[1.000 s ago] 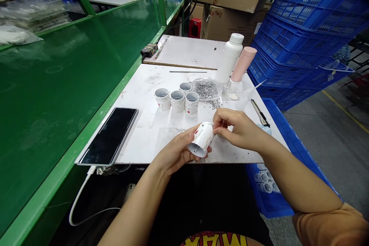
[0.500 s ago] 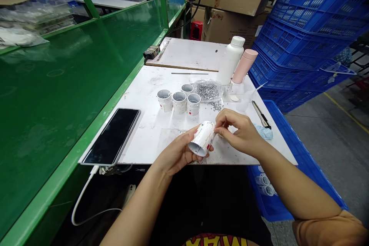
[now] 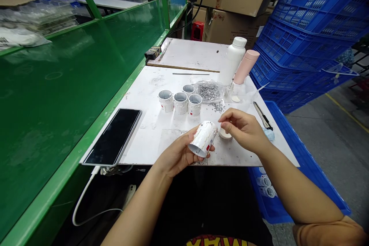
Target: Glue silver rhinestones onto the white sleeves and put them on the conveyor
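Observation:
My left hand [image 3: 180, 148] is wrapped round a white cylindrical cup [image 3: 204, 138] with red and dark marks and small bits on its side. The cup lies tilted, its open mouth facing down and toward me. Just right of it, my right hand [image 3: 242, 128] is lifted off the cup, fingers bent and thumb a little apart from the forefinger; nothing shows between them. Below its fingertips sits a small round pale dish [image 3: 225, 134]. Four similar white cups, several together [image 3: 180, 103], stand upright farther back. Beside them lies a clear bag of small metal parts [image 3: 209, 92], with loose parts [image 3: 218, 107] spilled in front.
A phone [image 3: 113, 137] on a cable lies at the table's left. A white bottle [image 3: 235, 59] and pink bottle [image 3: 246, 67] stand at the back right. A box cutter [image 3: 263, 116] lies near the right edge. Blue crates [image 3: 305, 38] are stacked beyond; a green conveyor [image 3: 86, 77] runs along the left.
My right hand has drawn back from the cup's far end, and its fingers have loosened. The small pale dish shows more fully. My left hand keeps its hold on the cup.

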`<state>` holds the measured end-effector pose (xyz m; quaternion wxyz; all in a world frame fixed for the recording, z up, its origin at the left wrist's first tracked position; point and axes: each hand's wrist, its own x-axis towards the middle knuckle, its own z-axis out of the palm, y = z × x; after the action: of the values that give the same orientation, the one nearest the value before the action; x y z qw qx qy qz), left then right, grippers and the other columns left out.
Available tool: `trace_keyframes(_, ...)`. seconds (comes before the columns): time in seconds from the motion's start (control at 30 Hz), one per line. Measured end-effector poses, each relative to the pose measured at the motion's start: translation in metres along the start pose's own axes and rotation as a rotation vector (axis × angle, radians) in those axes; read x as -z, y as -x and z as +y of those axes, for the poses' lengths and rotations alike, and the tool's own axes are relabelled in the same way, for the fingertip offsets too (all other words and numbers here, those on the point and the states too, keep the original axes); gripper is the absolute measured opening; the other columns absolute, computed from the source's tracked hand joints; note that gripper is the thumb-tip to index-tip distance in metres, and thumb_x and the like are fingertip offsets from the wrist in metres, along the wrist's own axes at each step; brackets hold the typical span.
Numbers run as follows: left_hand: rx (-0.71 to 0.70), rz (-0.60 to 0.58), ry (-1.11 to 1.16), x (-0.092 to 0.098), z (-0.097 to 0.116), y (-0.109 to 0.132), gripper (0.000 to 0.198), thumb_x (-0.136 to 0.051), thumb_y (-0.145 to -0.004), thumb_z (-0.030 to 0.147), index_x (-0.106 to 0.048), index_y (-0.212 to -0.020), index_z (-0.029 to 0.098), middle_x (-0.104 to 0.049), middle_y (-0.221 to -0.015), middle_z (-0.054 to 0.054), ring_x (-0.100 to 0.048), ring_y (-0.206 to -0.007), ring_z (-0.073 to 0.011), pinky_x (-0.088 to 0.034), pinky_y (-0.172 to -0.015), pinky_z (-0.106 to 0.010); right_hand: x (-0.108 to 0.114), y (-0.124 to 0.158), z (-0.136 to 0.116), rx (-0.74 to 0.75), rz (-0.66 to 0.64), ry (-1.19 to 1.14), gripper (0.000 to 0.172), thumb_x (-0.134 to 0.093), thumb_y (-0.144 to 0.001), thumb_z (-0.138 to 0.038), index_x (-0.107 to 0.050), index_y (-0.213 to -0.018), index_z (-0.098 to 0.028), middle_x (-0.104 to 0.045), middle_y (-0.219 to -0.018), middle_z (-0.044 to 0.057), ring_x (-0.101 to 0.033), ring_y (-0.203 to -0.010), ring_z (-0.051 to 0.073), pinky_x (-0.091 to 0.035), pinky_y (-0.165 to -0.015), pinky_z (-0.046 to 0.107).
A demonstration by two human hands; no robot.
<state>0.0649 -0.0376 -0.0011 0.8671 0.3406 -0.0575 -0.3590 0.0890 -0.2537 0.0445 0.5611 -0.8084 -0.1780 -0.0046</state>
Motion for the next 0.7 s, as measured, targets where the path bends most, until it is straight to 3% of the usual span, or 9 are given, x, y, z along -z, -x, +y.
trace_keyframes(0.1, -0.017, 0.015, -0.015, -0.002, 0.000, 0.002, 0.056, -0.067, -0.081, 0.043, -0.056, -0.133, 0.025, -0.068, -0.105, -0.010, -0.068, -0.090, -0.0214, -0.053, -0.068, -0.023, 0.000, -0.002, -0.001, -0.151, -0.126, -0.080, 0.016, -0.061, -0.086, -0.031, -0.066, -0.092, -0.017, -0.060, -0.074, 0.001, -0.049, -0.061, 0.011, -0.037, -0.054, 0.025)
trace_keyframes(0.2, -0.006, 0.018, -0.039, -0.004, 0.000, 0.003, 0.067, -0.072, -0.077, 0.041, -0.050, -0.139, 0.028, -0.066, -0.113, -0.010, -0.067, -0.092, -0.0219, -0.053, -0.070, -0.024, -0.001, -0.005, -0.004, -0.207, -0.240, -0.195, 0.019, -0.066, -0.081, -0.034, -0.065, -0.080, -0.015, -0.057, -0.067, 0.000, -0.046, -0.057, 0.010, -0.034, -0.052, 0.024)
trace_keyframes(0.4, -0.037, 0.124, -0.110, -0.008, -0.003, 0.003, 0.072, -0.072, -0.077, 0.037, -0.046, -0.143, 0.025, -0.060, -0.127, -0.012, -0.063, -0.102, -0.0239, -0.050, -0.084, -0.031, 0.001, -0.004, -0.008, -0.181, -0.199, -0.186, 0.024, -0.073, -0.077, -0.037, -0.063, -0.074, -0.015, -0.054, -0.063, -0.001, -0.044, -0.057, 0.009, -0.035, -0.051, 0.023)
trace_keyframes(0.7, -0.105, 0.123, -0.133, -0.012, -0.006, 0.005, 0.077, -0.076, -0.075, 0.028, -0.043, -0.145, 0.027, -0.068, -0.115, -0.008, -0.064, -0.092, -0.0183, -0.046, -0.081, -0.027, 0.000, 0.007, -0.003, -0.042, -0.212, -0.161, 0.013, -0.066, -0.082, -0.026, -0.062, -0.089, -0.016, -0.051, -0.073, 0.000, -0.048, -0.067, 0.012, -0.043, -0.058, 0.024)
